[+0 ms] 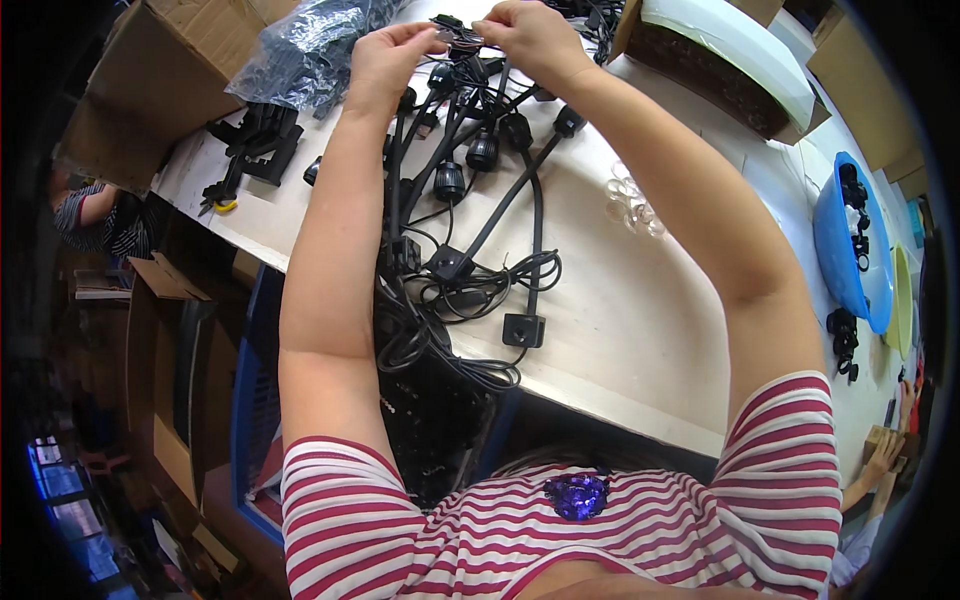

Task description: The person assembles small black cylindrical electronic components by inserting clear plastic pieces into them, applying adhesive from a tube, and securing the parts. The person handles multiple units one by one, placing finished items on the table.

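While the left hand [385,64] and the right hand [537,42] stand close together at the far end of a jumble of black fittings, each grip is pinched, fingertips pressed together on what looks like thin dark wire [462,42]; the detail is too small to tell strand from strand. That wire lies between the hands, over the tangle, so a sharp tug could tighten a knot or strain a joint if a strand is caught beneath. Around it, ribbed black sockets [450,182] and straight black rods [512,203] cross one another; lifting one could drag its neighbours along. Farther out, black cable loops [535,268] reach the front edge of the table [640,330], where the left arm [335,250] could snag them and pull the square black block [523,330] off. Loose clear rings [632,205] near the right arm [690,170] might scatter under a careless sweep. Leftward, a yellow-handled tool [222,206] rests near the edge, easily knocked down.
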`<state>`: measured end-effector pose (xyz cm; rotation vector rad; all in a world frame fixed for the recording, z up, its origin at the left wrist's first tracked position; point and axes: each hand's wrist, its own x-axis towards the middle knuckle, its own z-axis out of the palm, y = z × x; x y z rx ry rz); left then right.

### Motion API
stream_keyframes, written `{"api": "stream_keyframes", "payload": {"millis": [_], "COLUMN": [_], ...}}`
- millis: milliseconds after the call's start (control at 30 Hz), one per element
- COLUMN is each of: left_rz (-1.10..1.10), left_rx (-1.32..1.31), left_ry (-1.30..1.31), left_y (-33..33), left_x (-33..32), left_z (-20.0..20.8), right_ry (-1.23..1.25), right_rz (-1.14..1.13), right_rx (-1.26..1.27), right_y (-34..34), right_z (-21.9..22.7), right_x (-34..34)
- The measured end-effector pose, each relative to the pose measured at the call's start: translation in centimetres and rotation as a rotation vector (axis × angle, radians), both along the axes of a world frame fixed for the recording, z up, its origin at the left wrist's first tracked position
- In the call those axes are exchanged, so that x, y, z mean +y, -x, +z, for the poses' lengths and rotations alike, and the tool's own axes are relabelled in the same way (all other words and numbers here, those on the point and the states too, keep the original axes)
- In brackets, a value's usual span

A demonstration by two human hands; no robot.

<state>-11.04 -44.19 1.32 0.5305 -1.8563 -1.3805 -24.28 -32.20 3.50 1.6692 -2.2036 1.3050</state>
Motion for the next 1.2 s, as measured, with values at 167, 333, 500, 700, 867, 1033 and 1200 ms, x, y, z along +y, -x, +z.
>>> {"api": "stream_keyframes", "payload": {"millis": [167,333,500,700,867,1033,1200], "left_rz": [0.151,0.144,0.117,-0.04,-0.091,-0.075,0.037], "left_rx": [-0.023,0.088,0.046,-0.563,-1.153,-1.053,-0.503], "left_ry": [0.118,0.136,0.117,0.6,0.847,0.631,0.236], "left_y": [-0.1,-1.4,-2.5,-3.2,-7.2,-6.8,-8.1], "left_x": [-2.1,-5.4,-6.3,6.0,16.9,15.7,14.2], "left_z": [-1.1,-2.0,-0.4,6.6,3.0,1.6,6.2], "right_ry": [0.046,-0.162,-0.34,-0.325,-0.188,-0.104,-0.066], "right_rz": [0.153,0.509,0.777,0.684,0.557,0.529,0.569], "right_rx": [-0.25,-0.419,-0.194,-0.305,-0.297,-0.199,-0.161], "right_y": [0.5,-4.4,-10.7,-11.6,-10.4,-10.2,-10.1], "right_z": [0.3,1.1,2.0,-1.3,-4.0,-4.4,-4.9], "right_x": [4.7,14.7,26.1,30.1,28.4,28.7,28.9]}}
